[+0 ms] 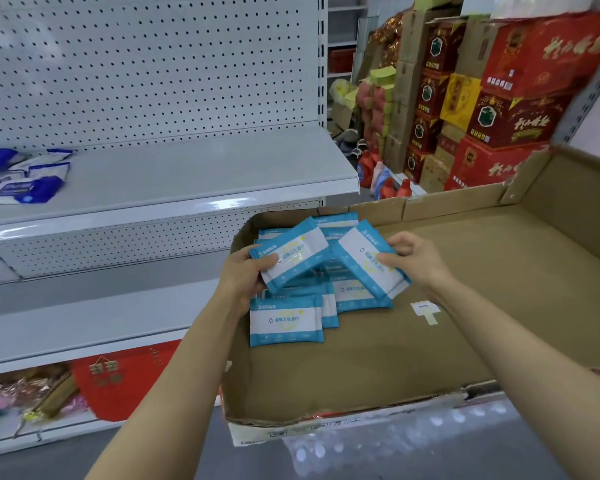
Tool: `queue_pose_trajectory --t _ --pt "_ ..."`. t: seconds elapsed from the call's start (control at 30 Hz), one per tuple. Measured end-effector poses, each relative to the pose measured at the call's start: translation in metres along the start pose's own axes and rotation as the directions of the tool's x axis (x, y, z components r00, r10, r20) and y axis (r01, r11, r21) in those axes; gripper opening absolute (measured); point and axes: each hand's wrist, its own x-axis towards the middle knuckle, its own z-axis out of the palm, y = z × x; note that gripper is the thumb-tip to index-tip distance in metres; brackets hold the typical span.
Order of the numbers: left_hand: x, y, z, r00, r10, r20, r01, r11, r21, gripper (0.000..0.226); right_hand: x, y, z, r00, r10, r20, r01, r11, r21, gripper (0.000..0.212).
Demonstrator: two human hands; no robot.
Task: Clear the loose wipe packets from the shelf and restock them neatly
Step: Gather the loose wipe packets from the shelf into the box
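So both hands are down in the big shallow cardboard box (430,358) here, each one grasping a wipe packet. The left hand (241,273) has its thumb on top of a blue-and-white packet (291,258), tilted up off the pile. The right hand (413,259) pinches another packet (371,261) by its right edge, angled the other way, just beside the first. Under them sits the rest of the loose pile (302,306) in the far-left corner of the box, some overlapping, one lying flat nearest the camera (286,320). A bit of tape (426,311) is stuck to the box floor to the right of the pile.

Over on the left, the white shelf (187,171) has a few darker blue packs (25,178) lying at its far left end. Red cartons (520,98) are stacked in the far right.
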Motion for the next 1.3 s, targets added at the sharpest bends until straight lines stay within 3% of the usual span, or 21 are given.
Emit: queue_pose_trajectory --t 0.17,0.27,0.37,0.47,0.53,0.57,0.63,0.7,0.77,0.8,0.83,0.9,1.0,1.03,1.1,1.17,1.3 --pt "0.003 -0.010 -0.008 0.999 0.004 -0.041 0.001 0.993 0.116 0.029 0.010 0.029 -0.007 0.990 -0.007 0.143 0.035 0.980 -0.196 0.018" --pt "-0.001 -0.015 -0.005 1.000 -0.001 0.016 -0.001 0.987 0.161 0.026 0.016 0.051 0.005 0.963 -0.043 0.267 0.147 0.913 -0.381 0.021" --pt "-0.009 -0.022 0.005 0.994 -0.022 0.112 -0.007 0.968 0.250 0.032 0.024 0.059 0.023 0.963 -0.140 0.230 0.240 0.835 -0.495 0.018" --pt "-0.016 -0.040 0.024 0.983 -0.050 0.179 -0.032 0.903 0.428 0.033 0.033 0.061 0.034 0.941 -0.288 0.178 0.328 0.646 -0.690 0.018" --pt "-0.016 -0.057 0.038 0.980 -0.033 0.195 -0.084 0.822 0.563 0.033 0.037 0.064 0.037 0.905 -0.374 0.201 0.390 0.545 -0.742 0.015" --pt "-0.015 -0.064 0.046 0.982 -0.015 0.189 -0.108 0.774 0.624 0.034 0.038 0.064 0.036 0.893 -0.410 0.185 0.409 0.567 -0.715 0.013" --pt "-0.013 -0.073 0.059 0.985 0.064 0.161 -0.162 0.666 0.728 0.036 0.033 0.059 0.029 0.909 -0.408 0.092 0.391 0.753 -0.528 0.011" --pt "-0.013 -0.076 0.072 0.974 0.167 0.152 -0.222 0.583 0.781 0.036 0.021 0.053 0.017 0.915 -0.369 0.160 0.402 0.836 -0.372 0.021" --pt "-0.013 -0.079 0.083 0.957 0.236 0.170 -0.275 0.539 0.796 0.032 0.004 0.053 0.009 0.856 -0.311 0.414 0.497 0.719 -0.486 0.059" --pt "-0.013 -0.080 0.088 0.948 0.259 0.186 -0.299 0.521 0.799 0.031 -0.003 0.057 0.010 0.811 -0.290 0.508 0.572 0.577 -0.583 0.075" --pt "-0.013 -0.082 0.090 0.936 0.279 0.214 -0.331 0.489 0.807 0.031 -0.009 0.062 0.012 0.770 -0.302 0.562 0.636 0.423 -0.646 0.080" --pt "-0.014 -0.084 0.088 0.883 0.338 0.325 -0.441 0.363 0.821 0.038 -0.012 0.077 0.017 0.735 -0.376 0.565 0.667 0.250 -0.702 0.073" --pt "-0.015 -0.080 0.064 0.749 0.367 0.552 -0.588 -0.018 0.809 0.075 -0.010 0.085 0.012 0.761 -0.468 0.449 0.601 0.252 -0.758 0.066" --pt "-0.013 -0.079 0.052 0.746 0.311 0.589 -0.577 -0.138 0.805 0.088 -0.010 0.086 0.010 0.772 -0.485 0.411 0.575 0.254 -0.778 0.066" --pt "-0.008 -0.079 0.028 0.803 0.175 0.569 -0.508 -0.297 0.808 0.100 -0.008 0.089 0.010 0.772 -0.514 0.373 0.544 0.233 -0.806 0.069" --pt "-0.007 -0.081 0.014 0.861 0.110 0.496 -0.436 -0.340 0.833 0.096 -0.008 0.085 0.015 0.789 -0.519 0.328 0.498 0.229 -0.836 0.066" --pt "-0.010 -0.084 0.019 0.900 0.151 0.409 -0.356 -0.285 0.890 0.089 -0.004 0.071 0.026 0.836 -0.453 0.308 0.448 0.239 -0.862 0.059"
